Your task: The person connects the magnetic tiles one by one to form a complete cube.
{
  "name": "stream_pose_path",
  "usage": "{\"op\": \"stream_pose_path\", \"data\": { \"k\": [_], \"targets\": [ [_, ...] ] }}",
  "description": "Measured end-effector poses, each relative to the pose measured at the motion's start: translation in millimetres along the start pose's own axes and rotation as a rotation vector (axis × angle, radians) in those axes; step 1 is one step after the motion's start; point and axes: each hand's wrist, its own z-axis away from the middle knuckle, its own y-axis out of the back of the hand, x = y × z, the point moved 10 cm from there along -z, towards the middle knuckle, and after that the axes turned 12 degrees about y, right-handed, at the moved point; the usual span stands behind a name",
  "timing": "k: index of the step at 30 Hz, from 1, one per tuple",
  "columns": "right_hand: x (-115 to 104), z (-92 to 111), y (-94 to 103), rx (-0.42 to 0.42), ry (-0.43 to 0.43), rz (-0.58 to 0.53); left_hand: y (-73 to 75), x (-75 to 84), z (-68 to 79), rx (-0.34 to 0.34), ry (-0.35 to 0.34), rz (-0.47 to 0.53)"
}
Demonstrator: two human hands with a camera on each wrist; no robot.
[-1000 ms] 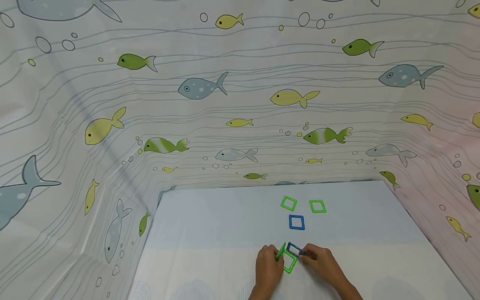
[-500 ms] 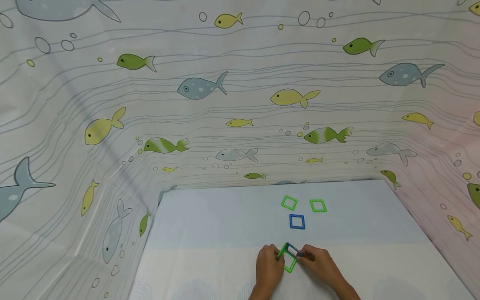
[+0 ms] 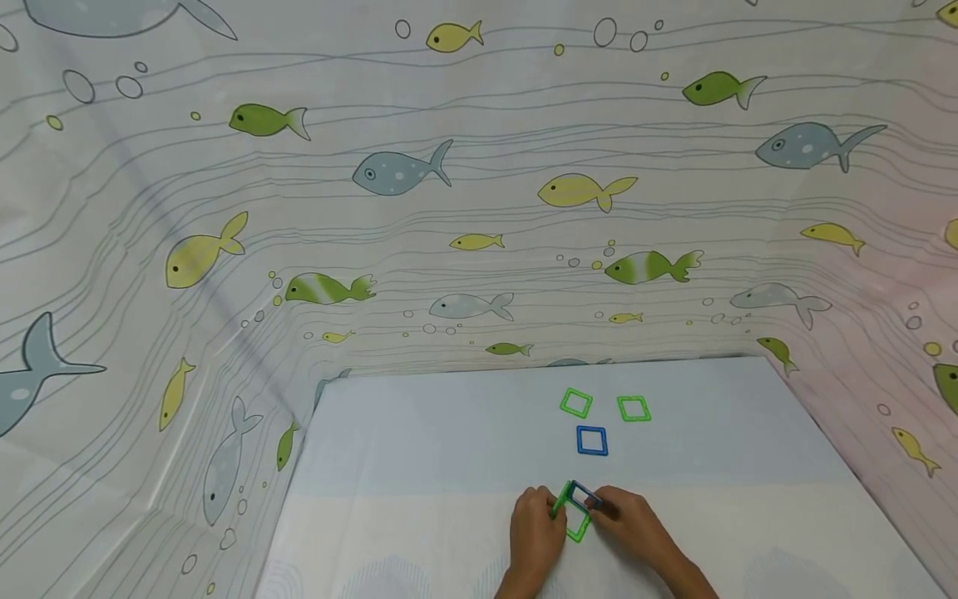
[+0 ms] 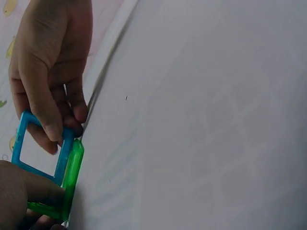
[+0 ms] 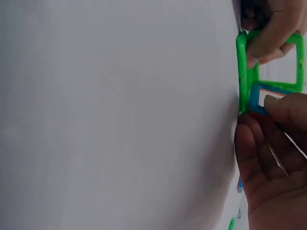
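Note:
My left hand (image 3: 535, 532) pinches a green square frame tile (image 5: 300, 57) that stands on edge. My right hand (image 3: 634, 524) grips a blue square frame tile (image 4: 64, 155) between thumb and fingers, also raised on edge. Beneath both lies another green frame tile (image 3: 578, 537), flat on the table; the left wrist view shows it edge-on (image 4: 74, 165). In the head view, the upright green and blue tiles meet at the far corner of the flat one. Fingers cover part of each held tile.
Farther back on the white table (image 3: 419, 441) lie a blue frame tile (image 3: 592, 453) and two green frame tiles, one on the left (image 3: 576, 415) and one on the right (image 3: 634, 418). A fish-patterned sheet (image 3: 479, 274) rises behind the table and at both sides.
The right hand has brought its blue tile slightly left, closing the gap to the upright green tile. The left hand has stayed almost in place.

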Motion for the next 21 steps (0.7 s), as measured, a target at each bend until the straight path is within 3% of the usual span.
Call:
{"op": "stream_pose_path", "data": {
  "k": [7, 14, 21],
  "targets": [
    [-9, -8, -3.6, 0.023, 0.079, 0.104, -1.1, -0.1, -0.3, -0.002, -0.010, -0.007],
    [0, -17, -11.7, -0.049, -0.024, 0.134, -0.3, 3.1, -0.1, -0.002, -0.028, -0.005],
    [-2, -21, -12.3, -0.044, -0.066, 0.160, 3.3, 5.2, 0.8, -0.004, -0.029, 0.001]
  ]
}}
